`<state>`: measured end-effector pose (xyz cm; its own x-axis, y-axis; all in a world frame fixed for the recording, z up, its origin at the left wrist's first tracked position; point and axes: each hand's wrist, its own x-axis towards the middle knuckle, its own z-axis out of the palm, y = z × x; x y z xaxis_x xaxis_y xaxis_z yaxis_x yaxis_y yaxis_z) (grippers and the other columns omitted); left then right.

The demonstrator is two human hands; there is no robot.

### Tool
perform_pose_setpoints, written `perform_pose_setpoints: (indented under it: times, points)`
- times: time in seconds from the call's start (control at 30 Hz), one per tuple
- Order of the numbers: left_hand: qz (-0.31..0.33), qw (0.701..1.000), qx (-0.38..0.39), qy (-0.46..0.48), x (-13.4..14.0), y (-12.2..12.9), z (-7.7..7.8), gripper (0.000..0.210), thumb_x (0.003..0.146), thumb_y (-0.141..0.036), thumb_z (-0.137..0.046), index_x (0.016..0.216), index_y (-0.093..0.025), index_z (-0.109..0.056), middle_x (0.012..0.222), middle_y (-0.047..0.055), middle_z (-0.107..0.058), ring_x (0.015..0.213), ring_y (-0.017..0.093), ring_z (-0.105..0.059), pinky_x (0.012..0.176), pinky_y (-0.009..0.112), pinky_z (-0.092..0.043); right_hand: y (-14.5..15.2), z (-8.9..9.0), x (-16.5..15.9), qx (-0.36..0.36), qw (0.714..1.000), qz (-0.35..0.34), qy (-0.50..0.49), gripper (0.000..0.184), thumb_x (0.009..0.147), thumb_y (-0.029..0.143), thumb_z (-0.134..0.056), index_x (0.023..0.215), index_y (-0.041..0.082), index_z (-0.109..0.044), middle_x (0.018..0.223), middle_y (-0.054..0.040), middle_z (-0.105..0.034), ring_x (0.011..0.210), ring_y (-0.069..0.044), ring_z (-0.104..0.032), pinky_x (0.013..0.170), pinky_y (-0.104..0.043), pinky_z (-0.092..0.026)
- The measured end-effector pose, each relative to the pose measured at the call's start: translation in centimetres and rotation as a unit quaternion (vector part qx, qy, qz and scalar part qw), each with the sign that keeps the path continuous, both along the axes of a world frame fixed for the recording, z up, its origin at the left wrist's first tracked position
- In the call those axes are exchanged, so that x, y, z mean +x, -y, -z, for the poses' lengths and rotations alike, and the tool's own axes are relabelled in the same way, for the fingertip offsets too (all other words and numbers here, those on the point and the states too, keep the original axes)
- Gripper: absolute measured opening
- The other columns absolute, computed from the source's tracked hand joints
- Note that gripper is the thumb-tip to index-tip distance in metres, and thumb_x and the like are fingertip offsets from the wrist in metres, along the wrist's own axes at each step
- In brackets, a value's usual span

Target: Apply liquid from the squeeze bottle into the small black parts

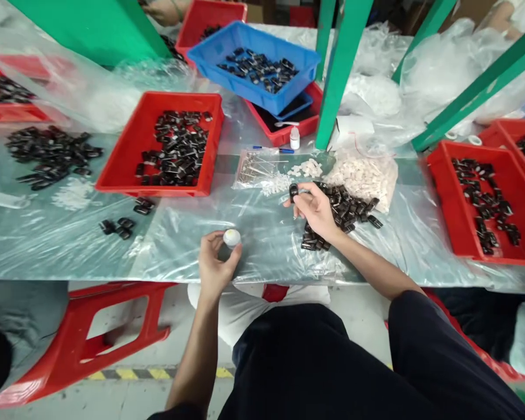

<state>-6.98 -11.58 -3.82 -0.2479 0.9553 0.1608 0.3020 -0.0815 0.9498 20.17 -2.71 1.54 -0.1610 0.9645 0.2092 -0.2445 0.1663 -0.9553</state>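
Note:
My left hand (216, 262) is closed around a small white round container (232, 238), held upright just above the plastic-covered table near its front edge. Between the thumb and fingers of my right hand (317, 211) is a small glossy black part (293, 191). What it is exactly, I cannot make out. A heap of similar black parts (347, 210) lies under and beside my right wrist. Beyond that hand are small white pieces (306, 168), a clear bag of thin metal pins (257, 167) and an open bag of white pieces (363, 178).
Red trays of black parts stand left (216, 131) and right (446, 204). A blue tray (306, 61) rests across other trays at the back. A green post (339, 76) rises behind a small white bottle (294, 138) and a blue pen (273, 149). More black parts (50, 151) lie left.

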Motion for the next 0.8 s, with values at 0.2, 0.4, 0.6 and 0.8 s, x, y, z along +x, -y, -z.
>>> perform_pose_setpoints:
  times: [0.2,0.4,0.6,0.8]
  points:
    - [-0.012,1.000,0.000,-0.018,0.1,0.2,0.0,0.051,0.081,-0.039,-0.083,0.120,-0.019,-0.056,0.119,0.015,-0.075,0.119,0.029,-0.075,0.113,0.050,-0.055,0.0,0.2,0.0,0.020,1.000,-0.004,0.018,0.041,0.094,0.056,-0.073,0.112,0.025,-0.053,0.081,0.0017,-0.074,0.056,-0.010,-0.055,0.058,-0.026,-0.051]
    - [-0.019,1.000,-0.001,-0.023,0.0,0.1,0.0,0.054,0.080,-0.040,-0.084,0.121,-0.019,-0.055,0.118,0.015,-0.075,0.117,0.028,-0.076,0.114,0.052,-0.054,0.4,-0.1,-0.1,0.031,0.996,0.053,0.063,0.043,0.093,0.058,-0.072,0.114,0.023,-0.058,0.085,-0.0027,-0.076,0.062,-0.013,-0.058,0.061,-0.028,-0.051]
    - [-0.018,0.999,-0.003,-0.040,0.6,0.3,-0.8,0.049,0.082,-0.035,-0.079,0.120,-0.019,-0.053,0.121,0.015,-0.077,0.115,0.027,-0.077,0.109,0.047,-0.058,0.5,-0.8,0.0,-0.005,0.997,0.046,0.058,0.052,0.088,0.067,-0.073,0.110,0.024,-0.057,0.081,-0.0013,-0.075,0.058,-0.013,-0.055,0.061,-0.031,-0.053]
    - [-0.035,0.998,-0.031,-0.040,0.3,0.8,-0.7,0.050,0.083,-0.030,-0.079,0.124,-0.022,-0.051,0.123,0.016,-0.078,0.116,0.029,-0.077,0.111,0.051,-0.056,0.4,-1.3,0.1,-0.010,1.000,0.020,0.013,0.048,0.087,0.063,-0.077,0.104,0.025,-0.052,0.081,0.0001,-0.077,0.055,-0.010,-0.057,0.060,-0.028,-0.054]
